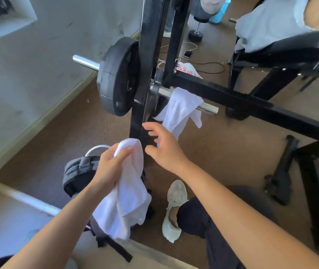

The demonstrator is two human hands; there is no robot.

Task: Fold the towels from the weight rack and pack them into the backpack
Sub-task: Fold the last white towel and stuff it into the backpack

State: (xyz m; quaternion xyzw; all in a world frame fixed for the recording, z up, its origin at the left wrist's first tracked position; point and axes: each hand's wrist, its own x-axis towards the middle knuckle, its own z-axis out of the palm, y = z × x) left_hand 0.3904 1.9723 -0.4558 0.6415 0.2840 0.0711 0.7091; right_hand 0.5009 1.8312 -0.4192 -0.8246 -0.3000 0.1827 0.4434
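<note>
Two white towels: one (124,193) clamped in the left hand's grip (110,167) above the backpack (77,171); another (180,109) draped over the rack's bar (207,108) (right hand (164,146) spread open beside it).

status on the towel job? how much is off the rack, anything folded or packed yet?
Done: one white cloth towel is off the rack, bunched unfolded in the left hand. In hand: the open right hand reaches toward the second white towel, draped over the chrome bar. Left: folding both and packing them into the grey-and-black backpack; no towel visible inside it.
</note>
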